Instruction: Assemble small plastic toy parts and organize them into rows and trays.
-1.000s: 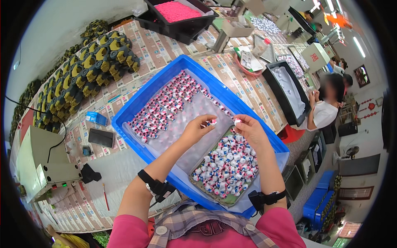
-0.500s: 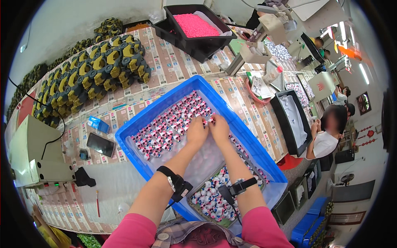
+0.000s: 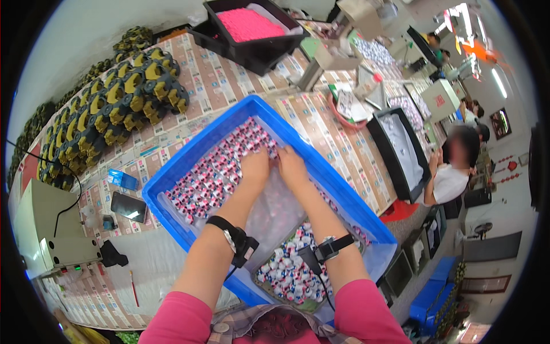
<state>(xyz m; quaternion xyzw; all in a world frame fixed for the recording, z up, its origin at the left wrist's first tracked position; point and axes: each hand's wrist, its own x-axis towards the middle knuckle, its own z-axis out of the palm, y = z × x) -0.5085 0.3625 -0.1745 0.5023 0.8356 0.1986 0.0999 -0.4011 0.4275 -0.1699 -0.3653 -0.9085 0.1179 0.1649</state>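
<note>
Small, rounded pink-and-white pieces [image 3: 207, 175] with dark spots sit in close rows inside the rectangular blue plastic tub [image 3: 344, 198], the left grip [image 3: 255, 166] and right grip [image 3: 293, 167] beside them, fingers bent, whether holding any I cannot tell.

My left hand [image 3: 255, 166] and right hand [image 3: 291, 164] were at pink-and-white pieces [image 3: 212, 175] near the far corner of the blue bin [image 3: 333, 178]
</note>
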